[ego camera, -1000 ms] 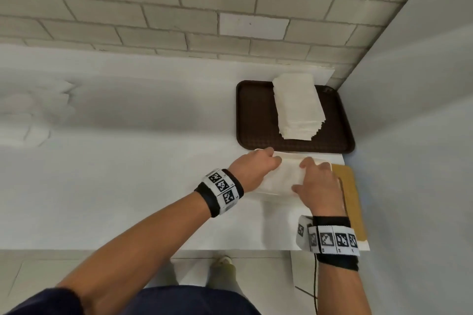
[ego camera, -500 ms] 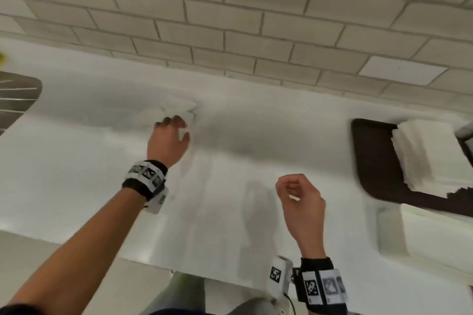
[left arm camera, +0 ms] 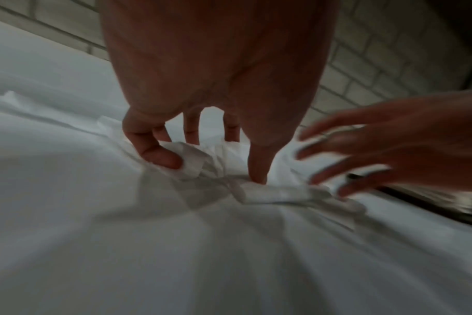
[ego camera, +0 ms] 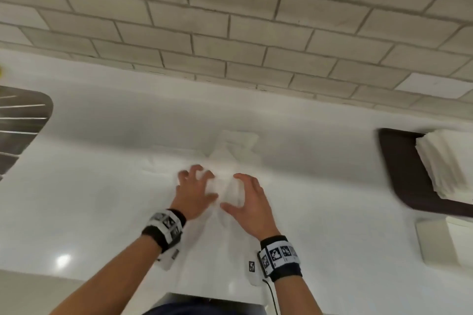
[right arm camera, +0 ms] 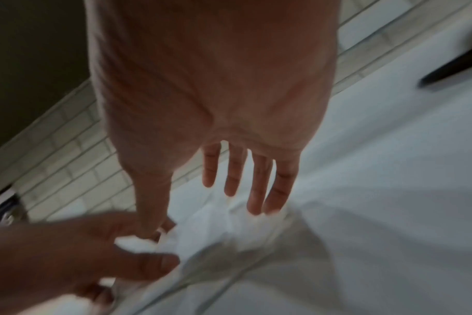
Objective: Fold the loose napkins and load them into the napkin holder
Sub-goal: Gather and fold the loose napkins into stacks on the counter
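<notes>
A crumpled white napkin (ego camera: 224,186) lies on the white counter (ego camera: 102,199), in front of a small heap of loose napkins (ego camera: 236,146) by the wall. My left hand (ego camera: 198,183) claws into the napkin's left side. In the left wrist view its curled fingers (left arm camera: 159,158) bunch the paper (left arm camera: 194,162), with the thumb tip pressing down. My right hand (ego camera: 236,193) is spread beside it, and its fingers (right arm camera: 256,191) are straight just over the napkin (right arm camera: 216,230). A pale napkin holder (ego camera: 435,245) stands at the right edge.
A brown tray (ego camera: 399,169) at the right carries a stack of folded napkins (ego camera: 445,163). A dark metal object (ego camera: 23,120) sits at the far left. A tiled wall (ego camera: 230,33) runs behind the counter, whose front edge is close to my body.
My left hand has dragged a napkin from the loose heap towards the middle of the counter. My right hand has uncurled and come up beside it. The view has swung left.
</notes>
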